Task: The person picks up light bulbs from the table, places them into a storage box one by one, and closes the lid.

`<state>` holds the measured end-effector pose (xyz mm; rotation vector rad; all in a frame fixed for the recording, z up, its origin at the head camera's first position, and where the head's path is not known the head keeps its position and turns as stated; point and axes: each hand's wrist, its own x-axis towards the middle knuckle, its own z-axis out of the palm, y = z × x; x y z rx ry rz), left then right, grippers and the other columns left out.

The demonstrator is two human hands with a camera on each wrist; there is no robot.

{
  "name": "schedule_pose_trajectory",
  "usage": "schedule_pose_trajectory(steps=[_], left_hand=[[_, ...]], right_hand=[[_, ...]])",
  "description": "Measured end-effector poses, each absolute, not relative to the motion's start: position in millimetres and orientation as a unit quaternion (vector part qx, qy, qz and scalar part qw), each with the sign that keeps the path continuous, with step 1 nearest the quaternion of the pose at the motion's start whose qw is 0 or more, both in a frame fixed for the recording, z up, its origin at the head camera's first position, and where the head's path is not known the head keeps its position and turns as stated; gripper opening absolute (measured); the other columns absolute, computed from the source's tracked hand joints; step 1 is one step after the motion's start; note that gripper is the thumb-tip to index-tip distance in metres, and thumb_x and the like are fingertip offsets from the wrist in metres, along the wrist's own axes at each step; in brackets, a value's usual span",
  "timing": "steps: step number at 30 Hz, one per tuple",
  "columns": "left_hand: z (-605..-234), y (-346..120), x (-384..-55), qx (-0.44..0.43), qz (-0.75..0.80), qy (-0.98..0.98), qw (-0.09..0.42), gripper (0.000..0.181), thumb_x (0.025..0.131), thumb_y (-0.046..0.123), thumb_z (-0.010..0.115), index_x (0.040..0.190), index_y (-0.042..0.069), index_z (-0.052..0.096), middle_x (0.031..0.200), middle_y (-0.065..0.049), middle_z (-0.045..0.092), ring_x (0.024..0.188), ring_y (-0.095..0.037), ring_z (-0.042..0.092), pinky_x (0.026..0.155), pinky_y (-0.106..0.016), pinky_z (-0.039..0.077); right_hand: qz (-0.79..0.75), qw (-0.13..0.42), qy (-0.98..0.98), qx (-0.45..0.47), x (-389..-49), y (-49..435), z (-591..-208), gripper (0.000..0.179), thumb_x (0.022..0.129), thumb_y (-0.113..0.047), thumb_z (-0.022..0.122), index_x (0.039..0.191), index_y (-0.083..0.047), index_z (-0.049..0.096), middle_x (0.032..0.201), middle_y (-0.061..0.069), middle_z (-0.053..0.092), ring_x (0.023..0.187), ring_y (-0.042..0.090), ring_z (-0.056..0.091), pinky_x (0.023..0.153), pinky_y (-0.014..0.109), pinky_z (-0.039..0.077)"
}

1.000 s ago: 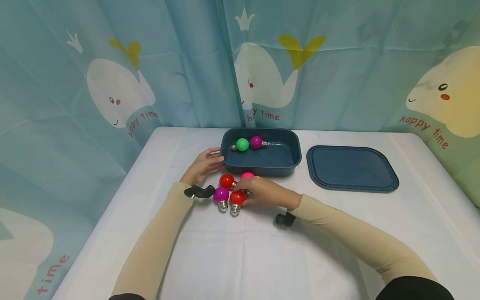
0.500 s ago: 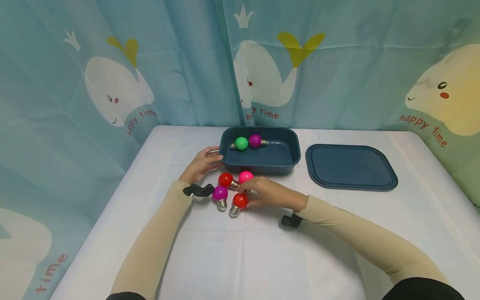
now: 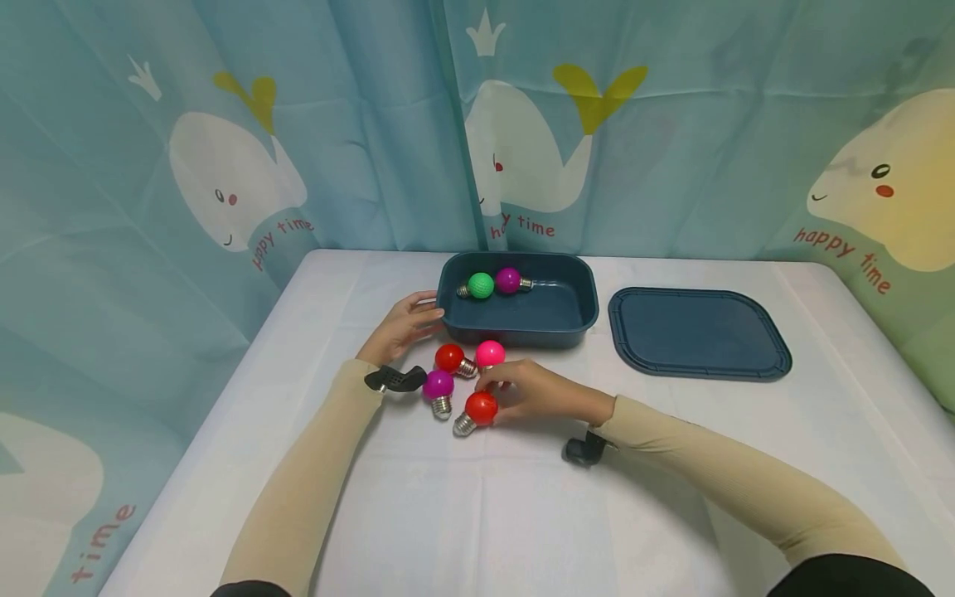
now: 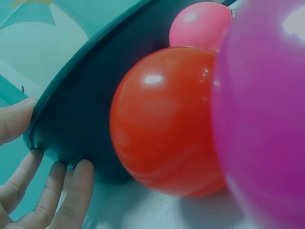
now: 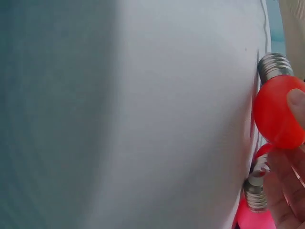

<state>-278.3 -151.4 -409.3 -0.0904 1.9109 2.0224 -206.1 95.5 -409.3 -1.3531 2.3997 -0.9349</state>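
A blue-green curtain (image 3: 380,66) fills the top and left of the head view, printed with pale whales (image 3: 231,178), two of them with yellow-green tails (image 3: 600,98). Small white crowns (image 3: 486,38) show at upper left and top centre, and red "happy time" lettering (image 3: 843,257) repeats across it. Below, a white cloth (image 3: 418,506) covers the desk (image 3: 567,539); a flat dark blue lid (image 3: 700,334) lies on it, right of centre
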Motion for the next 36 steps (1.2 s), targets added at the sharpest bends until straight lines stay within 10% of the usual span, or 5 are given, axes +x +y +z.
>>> schedule_pose_trajectory(steps=[36], left_hand=[[-411,-152,-280,-0.045,0.704,0.686,0.177,0.057,0.092,0.007,0.055,0.144,0.006,0.031,0.147,-0.018,0.038,0.131,-0.033,0.042,0.112,-0.044,0.035]], right_hand=[[-0.309,0.140,0.815,-0.469,-207,84,-416,0.045,0.073,-0.018,0.081,0.113,-0.009,0.063,0.110,0.003,0.067,0.098,0.014,0.059,0.085,0.023,0.052]])
